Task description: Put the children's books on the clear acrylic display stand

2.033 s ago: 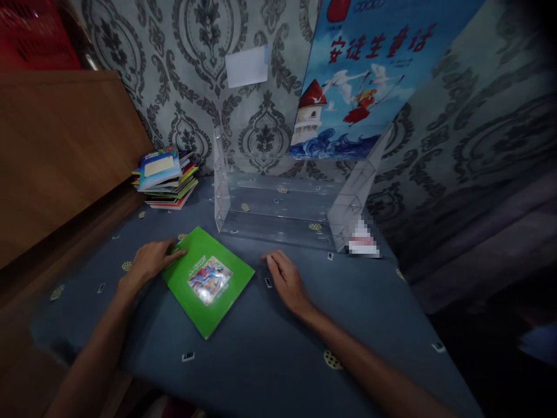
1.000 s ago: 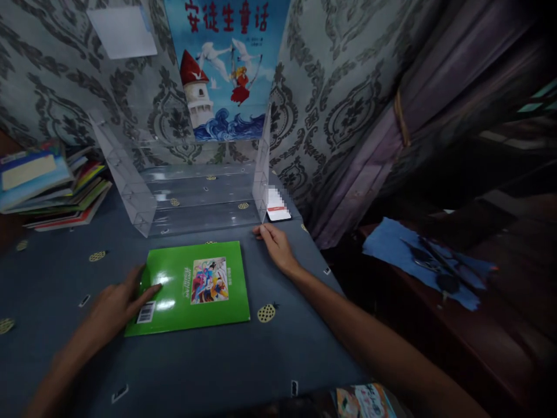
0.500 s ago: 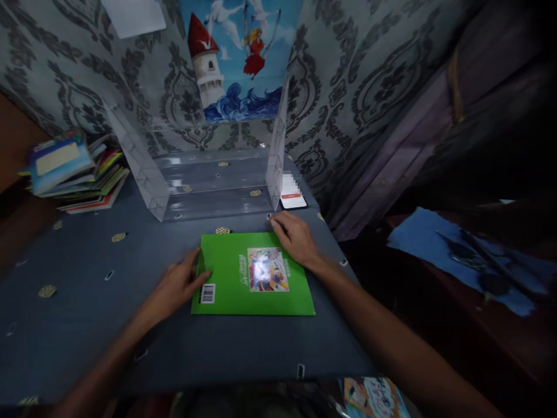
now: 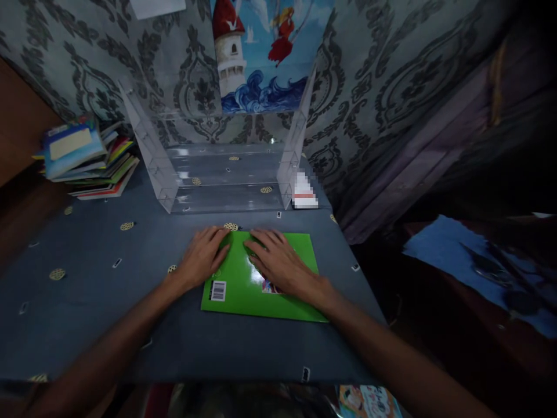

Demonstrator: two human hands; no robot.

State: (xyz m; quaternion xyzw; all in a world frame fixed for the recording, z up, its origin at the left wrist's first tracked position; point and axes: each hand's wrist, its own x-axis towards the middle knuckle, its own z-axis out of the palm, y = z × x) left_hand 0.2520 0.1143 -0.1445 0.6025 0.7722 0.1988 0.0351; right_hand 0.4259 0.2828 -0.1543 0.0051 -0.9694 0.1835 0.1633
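A thin green book (image 4: 243,290) lies flat on the blue-grey tablecloth (image 4: 108,302), back cover up with a barcode near its left corner. My left hand (image 4: 201,258) rests on the book's left far corner, fingers spread flat. My right hand (image 4: 281,264) lies flat on the middle of the cover, fingers stretched out, hiding most of the small picture. Just beyond the book stands a clear acrylic stepped rack (image 4: 226,174), with nothing on its steps.
A pile of several colourful books (image 4: 85,159) sits at the far left by a wooden panel. A blue storybook (image 4: 261,52) leans on the patterned wall behind the rack. A phone (image 4: 304,197) lies right of the rack. The table edge drops off at right.
The green book has slid right and turned while the view swung right. My right hand moved from the table by the rack onto the cover; my left hand shifted to the far corner.
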